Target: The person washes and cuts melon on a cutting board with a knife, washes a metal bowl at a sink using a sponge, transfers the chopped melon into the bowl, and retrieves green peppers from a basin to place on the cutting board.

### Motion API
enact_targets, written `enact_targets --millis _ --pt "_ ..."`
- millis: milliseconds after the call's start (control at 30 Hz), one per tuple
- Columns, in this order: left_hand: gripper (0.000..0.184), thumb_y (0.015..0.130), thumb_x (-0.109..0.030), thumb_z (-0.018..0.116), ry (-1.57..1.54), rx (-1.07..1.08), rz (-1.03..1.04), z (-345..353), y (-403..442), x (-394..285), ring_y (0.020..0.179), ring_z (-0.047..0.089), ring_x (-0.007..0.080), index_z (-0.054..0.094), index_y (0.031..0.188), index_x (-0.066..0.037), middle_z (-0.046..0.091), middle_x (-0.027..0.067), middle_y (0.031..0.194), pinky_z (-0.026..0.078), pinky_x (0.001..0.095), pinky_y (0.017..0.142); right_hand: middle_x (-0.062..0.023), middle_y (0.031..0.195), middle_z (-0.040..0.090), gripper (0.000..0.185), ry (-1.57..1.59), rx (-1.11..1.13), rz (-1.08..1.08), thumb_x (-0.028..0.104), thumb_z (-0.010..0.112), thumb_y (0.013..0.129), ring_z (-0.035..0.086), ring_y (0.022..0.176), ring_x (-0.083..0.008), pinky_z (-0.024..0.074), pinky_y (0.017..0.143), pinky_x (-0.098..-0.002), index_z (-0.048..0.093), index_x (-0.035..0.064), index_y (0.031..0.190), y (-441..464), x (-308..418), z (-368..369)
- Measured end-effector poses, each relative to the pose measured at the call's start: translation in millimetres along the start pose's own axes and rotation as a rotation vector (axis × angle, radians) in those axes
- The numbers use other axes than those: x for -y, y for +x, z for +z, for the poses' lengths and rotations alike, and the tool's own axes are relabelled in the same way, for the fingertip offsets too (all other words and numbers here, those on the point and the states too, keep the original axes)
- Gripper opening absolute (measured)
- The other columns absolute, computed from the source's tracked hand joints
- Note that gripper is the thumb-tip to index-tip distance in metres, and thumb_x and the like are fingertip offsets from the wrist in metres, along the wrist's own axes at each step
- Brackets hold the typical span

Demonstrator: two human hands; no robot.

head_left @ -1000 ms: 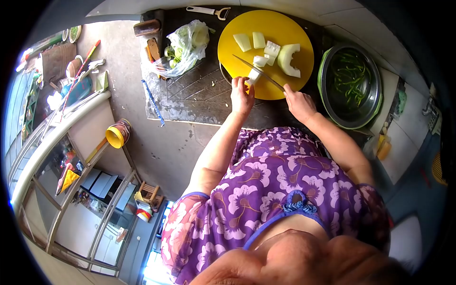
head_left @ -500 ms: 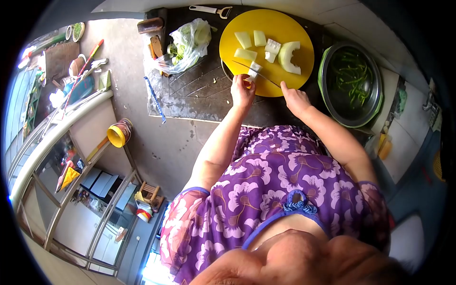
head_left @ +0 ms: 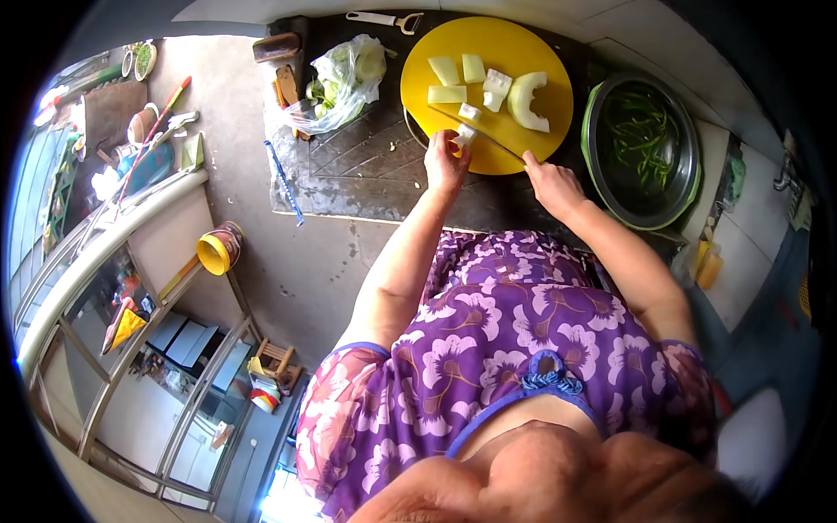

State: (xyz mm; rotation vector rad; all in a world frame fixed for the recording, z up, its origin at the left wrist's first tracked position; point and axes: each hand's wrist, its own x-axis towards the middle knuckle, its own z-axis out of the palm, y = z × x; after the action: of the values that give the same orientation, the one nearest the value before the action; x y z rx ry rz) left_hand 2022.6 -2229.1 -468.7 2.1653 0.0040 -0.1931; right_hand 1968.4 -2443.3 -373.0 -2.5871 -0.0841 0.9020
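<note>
1. Pinching with left hand point(head_left: 447, 164): white piece point(head_left: 465, 136), at near edge of yellow board point(head_left: 510, 44), top centre of frame.
2. Gripping with right hand point(head_left: 555, 187): knife point(head_left: 501, 145), slanting up-left just beyond white piece.
3. Farther from both hands, on board: other pieces point(head_left: 447, 94), curved chunk point(head_left: 523, 106) to their right.
4. Upper right of frame: bowl point(head_left: 596, 157) with green strips point(head_left: 643, 148).

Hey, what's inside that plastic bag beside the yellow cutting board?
The plastic bag has pale green vegetable pieces showing at its lower left; elsewhere, cloudy folds cover the contents, so I can't tell what's deeper inside.
</note>
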Motion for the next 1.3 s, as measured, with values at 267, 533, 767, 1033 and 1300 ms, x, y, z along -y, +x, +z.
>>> enact_targets --millis 267,533,767,1033,1300 --pt "0.027 0.068 -0.007 0.073 0.062 -0.003 0.031 4 4 -5 0.068 0.062 0.0222 0.057 0.090 -0.003 0.060 0.0106 0.080 0.052 0.0332 0.065 -0.0229 0.081 0.066 0.045 -0.089 -0.036 -0.012 0.002 0.047 0.084 0.066 0.077 -0.0379 0.0534 0.069 -0.0488 0.042 0.0032 0.128 25 4 31" --pt "0.037 0.071 -0.010 0.071 0.240 -0.122 0.192 3 55 -17 0.090 0.058 0.0290 0.056 0.103 -0.006 0.057 0.0138 0.100 0.050 0.0380 0.078 -0.0210 0.065 0.062 0.027 0.177 -0.287 0.078 0.022 0.046 0.097 0.062 0.062 -0.0405 0.0498 0.054 -0.0492 0.045 0.0038 0.116 -4 -13 35" --pt "0.044 0.068 -0.010 0.068 0.361 0.215 0.083 -24 80 6 0.100 0.053 0.0349 0.052 0.108 -0.009 0.054 0.0150 0.106 0.045 0.0418 0.087 -0.0220 0.064 0.061 0.029 0.330 -0.305 0.114 0.024 0.047 0.097 0.061 0.062 -0.0414 0.0484 0.055 -0.0497 0.046 0.0022 0.116 -5 12 37" --pt "0.049 0.069 -0.007 0.072 0.189 -0.025 -0.108 -29 27 20 0.096 0.054 0.0357 0.052 0.114 -0.010 0.047 0.0168 0.105 0.047 0.0414 0.082 -0.0236 0.072 0.063 0.029 0.335 -0.146 0.153 0.024 0.046 0.096 0.062 0.071 -0.0443 0.0487 0.062 -0.0534 0.045 0.0074 0.120 9 18 43" --pt "0.038 0.070 -0.005 0.069 0.194 0.042 0.253 -19 16 14 0.101 0.053 0.0366 0.056 0.106 -0.006 0.051 0.0176 0.108 0.048 0.0427 0.085 -0.0230 0.074 0.064 0.028 0.256 -0.198 0.110 0.021 0.046 0.096 0.063 0.070 -0.0415 0.0505 0.060 -0.0500 0.048 0.0059 0.119 8 20 15"
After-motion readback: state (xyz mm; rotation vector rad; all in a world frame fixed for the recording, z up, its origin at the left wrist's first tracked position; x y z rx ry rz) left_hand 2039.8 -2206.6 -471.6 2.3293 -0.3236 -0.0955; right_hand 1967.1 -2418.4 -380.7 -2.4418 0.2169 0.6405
